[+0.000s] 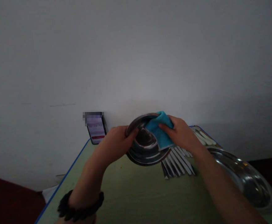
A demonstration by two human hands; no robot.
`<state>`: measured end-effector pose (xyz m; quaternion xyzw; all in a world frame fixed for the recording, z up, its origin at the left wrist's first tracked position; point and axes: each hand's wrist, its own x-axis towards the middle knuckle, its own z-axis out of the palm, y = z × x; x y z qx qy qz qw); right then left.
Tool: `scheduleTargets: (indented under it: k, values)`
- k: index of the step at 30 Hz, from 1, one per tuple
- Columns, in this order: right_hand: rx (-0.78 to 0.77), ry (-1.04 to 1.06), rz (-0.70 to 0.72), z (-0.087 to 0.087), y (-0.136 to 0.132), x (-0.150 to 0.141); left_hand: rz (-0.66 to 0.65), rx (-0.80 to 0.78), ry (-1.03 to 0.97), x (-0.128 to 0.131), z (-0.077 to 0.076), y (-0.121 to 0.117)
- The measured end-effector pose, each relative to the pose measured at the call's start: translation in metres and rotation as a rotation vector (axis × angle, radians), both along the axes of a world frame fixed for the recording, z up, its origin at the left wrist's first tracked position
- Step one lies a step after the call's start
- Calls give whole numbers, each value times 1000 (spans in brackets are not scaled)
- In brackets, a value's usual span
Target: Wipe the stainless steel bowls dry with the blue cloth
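A shiny metal bowl [141, 157] is held up above the table, its inside tilted toward me. My left hand [118, 141] grips its left rim, with the thumb inside the bowl. A blue cloth [160, 132] is folded over the right part of the rim. My right hand [181, 132] pinches that cloth against the bowl, thumb on the inner side; its other fingers are hidden behind. Below and right of the bowl, several metal knives [179, 163] lie side by side on the table, partly covered by the bowl and my right arm.
A phone [96, 128] leans on the wall [136, 62] at the table's back left. At the right stands a large metal basin [250, 180], partly behind my right arm. Several white-handled utensils [204, 137] lie at the back right. The green table [131, 196] has blue edging.
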<state>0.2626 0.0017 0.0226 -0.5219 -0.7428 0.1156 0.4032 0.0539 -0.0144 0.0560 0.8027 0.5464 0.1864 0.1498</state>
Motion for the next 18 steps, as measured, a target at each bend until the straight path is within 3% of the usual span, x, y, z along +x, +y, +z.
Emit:
scheduleTargets:
  k: [4, 8, 12, 15, 18]
  values:
    - [11, -161, 124, 6, -11, -4, -134, -112, 57, 6, -4, -5]
    - [-1, -217, 215, 8, -15, -11, -180, -173, 46, 4, -6, -5]
    - [80, -91, 14, 4, -9, -9, -100, -154, -111, 0, -2, 0]
    - [106, 75, -160, -2, -4, -10, 88, -113, -343, 0, -2, 4]
    - [63, 201, -218, -8, -2, -16, 218, -45, -549, 0, -6, 8]
